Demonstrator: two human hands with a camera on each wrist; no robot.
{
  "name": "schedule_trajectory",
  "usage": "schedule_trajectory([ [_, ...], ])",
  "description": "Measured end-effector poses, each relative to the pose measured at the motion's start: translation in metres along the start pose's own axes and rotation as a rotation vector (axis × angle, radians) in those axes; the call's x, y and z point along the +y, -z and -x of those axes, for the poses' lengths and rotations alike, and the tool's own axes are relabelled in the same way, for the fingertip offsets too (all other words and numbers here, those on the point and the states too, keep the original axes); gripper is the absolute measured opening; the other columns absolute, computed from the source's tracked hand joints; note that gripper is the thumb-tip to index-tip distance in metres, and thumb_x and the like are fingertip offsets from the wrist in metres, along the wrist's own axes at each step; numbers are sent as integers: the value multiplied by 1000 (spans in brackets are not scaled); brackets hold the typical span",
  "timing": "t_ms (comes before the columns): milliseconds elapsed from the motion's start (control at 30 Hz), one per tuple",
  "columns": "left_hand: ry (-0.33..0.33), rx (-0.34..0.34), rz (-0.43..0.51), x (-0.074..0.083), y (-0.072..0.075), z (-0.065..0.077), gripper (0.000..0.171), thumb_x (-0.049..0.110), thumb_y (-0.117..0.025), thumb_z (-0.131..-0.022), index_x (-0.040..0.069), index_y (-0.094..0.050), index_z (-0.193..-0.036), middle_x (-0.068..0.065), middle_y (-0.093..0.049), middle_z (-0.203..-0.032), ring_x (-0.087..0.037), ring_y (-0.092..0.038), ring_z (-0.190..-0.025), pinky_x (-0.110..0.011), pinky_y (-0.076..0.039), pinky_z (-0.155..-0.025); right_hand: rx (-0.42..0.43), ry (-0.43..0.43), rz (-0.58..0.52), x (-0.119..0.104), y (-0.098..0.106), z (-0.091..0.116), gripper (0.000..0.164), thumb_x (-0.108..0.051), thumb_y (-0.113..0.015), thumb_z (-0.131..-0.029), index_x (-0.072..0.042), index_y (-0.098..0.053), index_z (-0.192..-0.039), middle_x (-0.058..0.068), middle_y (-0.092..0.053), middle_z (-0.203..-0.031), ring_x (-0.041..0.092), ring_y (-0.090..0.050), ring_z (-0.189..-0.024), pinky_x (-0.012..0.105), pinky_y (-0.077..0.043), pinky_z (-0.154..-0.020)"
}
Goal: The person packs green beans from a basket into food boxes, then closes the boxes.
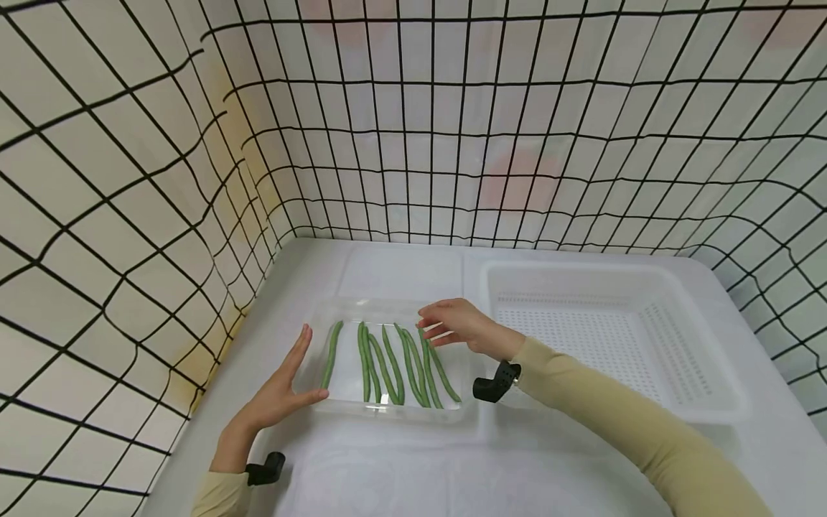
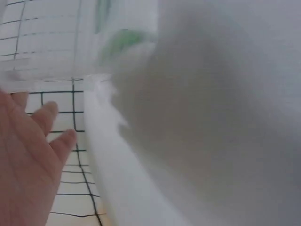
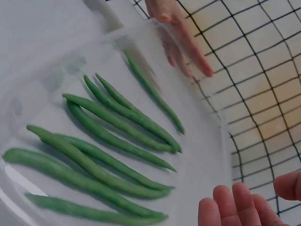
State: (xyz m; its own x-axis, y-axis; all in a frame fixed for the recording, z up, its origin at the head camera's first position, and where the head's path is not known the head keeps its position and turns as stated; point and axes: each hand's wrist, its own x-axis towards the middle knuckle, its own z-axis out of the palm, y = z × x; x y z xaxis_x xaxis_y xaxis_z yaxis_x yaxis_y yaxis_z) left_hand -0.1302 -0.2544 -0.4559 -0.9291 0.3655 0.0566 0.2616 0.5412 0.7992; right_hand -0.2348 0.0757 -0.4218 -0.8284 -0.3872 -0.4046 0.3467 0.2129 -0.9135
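Note:
A clear plastic tray [image 1: 400, 414] lies on the white-covered surface with several green beans inside. One green bean [image 1: 332, 355] lies apart by the tray's left wall; the others [image 3: 117, 127] run side by side from its middle to its right. At the tray's left edge is my left hand [image 1: 274, 398], fingers spread and straight, thumb tip right at the front left rim. My right hand [image 1: 461, 327] hovers over the tray's back right part, close to the bean tips. Its fingers [image 3: 233, 202] are loosely bent, and nothing shows between them and the thumb in the right wrist view.
To the right of the tray stands a larger white basket [image 1: 659, 287] with a perforated bottom, partly behind the right sleeve [image 1: 601, 395]. Black wire mesh [image 1: 413, 143] encloses the back and both sides. Dark wrist cameras [image 1: 496, 382] sit on both wrists.

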Motion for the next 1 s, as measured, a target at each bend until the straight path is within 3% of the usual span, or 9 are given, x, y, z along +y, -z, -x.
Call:
schedule_trajectory([
  [133,50,11,-52,-12,13,-5,99,25,-73,-85,20,-1,-154,-12,-1,-158,-39,-1,-140,-67,-11,-102,57,47,41,-14,16,1,45,-25,-52,-98,2,-47,-133,18,-60,-119,30,-60,-105,36,-51,-83],
  [233,74,15,-116,-8,33,-25,90,36,-65,-90,20,-4,-154,-11,-7,-157,-38,-6,-140,-64,-12,-105,97,80,62,-25,31,-2,50,-28,-46,-101,1,-38,-141,21,-53,-129,33,-53,-115,39,-47,-90],
  [400,108,-11,-119,23,70,-81,75,48,-41,-99,12,-4,-153,-13,-8,-157,-35,-8,-141,-58,-13,-107,175,85,7,-38,50,-16,61,-36,-39,-102,-1,-21,-149,22,-35,-145,35,-33,-132,43,-33,-104],
  [533,201,-79,36,30,86,-132,72,58,-21,-99,18,4,-153,-13,-1,-157,-34,3,-141,-61,-1,-107,166,37,-126,-46,59,-35,72,-51,-32,-100,-13,-1,-153,21,-13,-154,35,-10,-141,47,-16,-111],
  [667,329,-113,203,24,81,-183,75,68,-13,-93,27,8,-152,-17,1,-157,-38,9,-140,-65,7,-103,155,-23,-260,-49,64,-60,77,-63,-24,-95,-25,13,-151,17,9,-156,33,11,-141,52,4,-110],
  [800,424,-128,235,14,61,-222,78,72,-10,-90,29,12,-151,-11,12,-157,-38,12,-140,-66,5,-103,186,-76,-220,-45,63,-85,77,-68,-17,-92,-29,17,-150,5,25,-154,27,24,-137,55,14,-105],
  [900,505,-144,216,5,47,-238,80,72,-9,-90,24,12,-152,-6,22,-155,-38,14,-139,-64,2,-104,224,-125,-138,-38,60,-101,81,-71,-13,-91,-25,23,-147,0,31,-152,27,27,-136,56,13,-106],
  [1000,581,-128,207,-4,35,-249,79,68,-9,-92,21,9,-153,-8,27,-153,-38,16,-138,-61,2,-106,280,-193,-99,-29,54,-119,90,-75,-12,-87,-20,32,-143,5,30,-152,31,25,-137,54,10,-107],
])
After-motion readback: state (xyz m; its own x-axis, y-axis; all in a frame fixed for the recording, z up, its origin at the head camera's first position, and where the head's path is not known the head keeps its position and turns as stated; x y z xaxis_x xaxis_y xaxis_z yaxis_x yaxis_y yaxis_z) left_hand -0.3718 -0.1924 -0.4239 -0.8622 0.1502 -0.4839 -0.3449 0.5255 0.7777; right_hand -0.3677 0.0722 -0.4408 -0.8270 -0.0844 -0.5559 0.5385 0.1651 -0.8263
